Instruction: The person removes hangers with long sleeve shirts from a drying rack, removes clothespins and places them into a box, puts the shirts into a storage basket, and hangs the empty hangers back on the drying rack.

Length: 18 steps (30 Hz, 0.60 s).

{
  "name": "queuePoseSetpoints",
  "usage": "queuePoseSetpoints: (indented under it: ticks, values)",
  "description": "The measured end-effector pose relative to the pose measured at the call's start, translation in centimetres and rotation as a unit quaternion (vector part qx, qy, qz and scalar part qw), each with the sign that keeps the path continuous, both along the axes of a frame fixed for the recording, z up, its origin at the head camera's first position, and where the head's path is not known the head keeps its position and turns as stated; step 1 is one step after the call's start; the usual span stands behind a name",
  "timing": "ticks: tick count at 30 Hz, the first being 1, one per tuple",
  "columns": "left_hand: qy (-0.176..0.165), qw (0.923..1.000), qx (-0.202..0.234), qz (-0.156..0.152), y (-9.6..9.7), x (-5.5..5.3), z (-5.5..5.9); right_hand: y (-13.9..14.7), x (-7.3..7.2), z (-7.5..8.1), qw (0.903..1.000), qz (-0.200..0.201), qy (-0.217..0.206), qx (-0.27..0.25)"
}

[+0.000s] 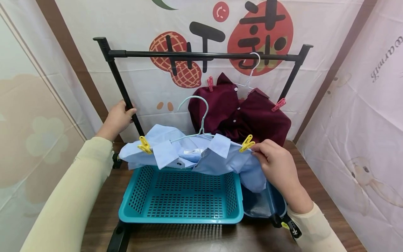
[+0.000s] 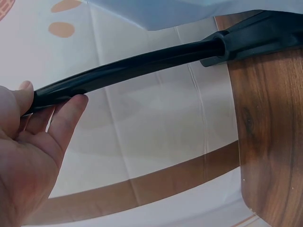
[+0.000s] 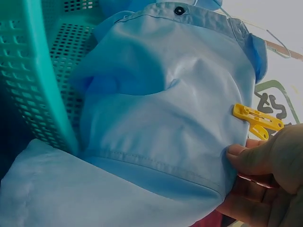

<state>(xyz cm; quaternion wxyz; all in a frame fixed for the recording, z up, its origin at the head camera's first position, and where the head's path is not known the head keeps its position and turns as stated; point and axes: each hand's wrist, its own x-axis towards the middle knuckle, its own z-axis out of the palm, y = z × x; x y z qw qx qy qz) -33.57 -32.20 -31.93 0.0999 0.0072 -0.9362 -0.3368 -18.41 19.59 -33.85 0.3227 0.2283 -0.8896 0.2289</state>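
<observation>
A light blue shirt (image 1: pixel 217 159) is on a pale green hanger (image 1: pixel 203 119), its hook standing free below the rail. Two yellow clothespins (image 1: pixel 246 143) clip its shoulders, one on each side. My right hand (image 1: pixel 278 164) pinches the shirt's shoulder just outside the right clothespin; in the right wrist view the thumb presses the cloth beside the yellow clothespin (image 3: pixel 258 120). My left hand (image 1: pixel 117 117) grips the left upright of the black garment rack (image 1: pixel 189 55). In the left wrist view its thumb and fingers are around the black pole (image 2: pixel 132 66).
A maroon shirt (image 1: pixel 242 115) with pink clothespins hangs from the rail on a white hanger (image 1: pixel 253 68). Below the blue shirt sits a teal perforated basket (image 1: pixel 185 220), with a dark blue bin (image 1: pixel 261 206) to its right. Both stand on a wooden table (image 1: pixel 176 239).
</observation>
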Motion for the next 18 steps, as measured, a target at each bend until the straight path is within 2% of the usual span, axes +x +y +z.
queuePoseSetpoints:
  ticks: [18]
  values:
    - [-0.002,1.0000,0.000,0.000,0.1,-0.2,-0.3,-0.3,0.9,-3.1,0.9974,0.017,-0.052,0.047]
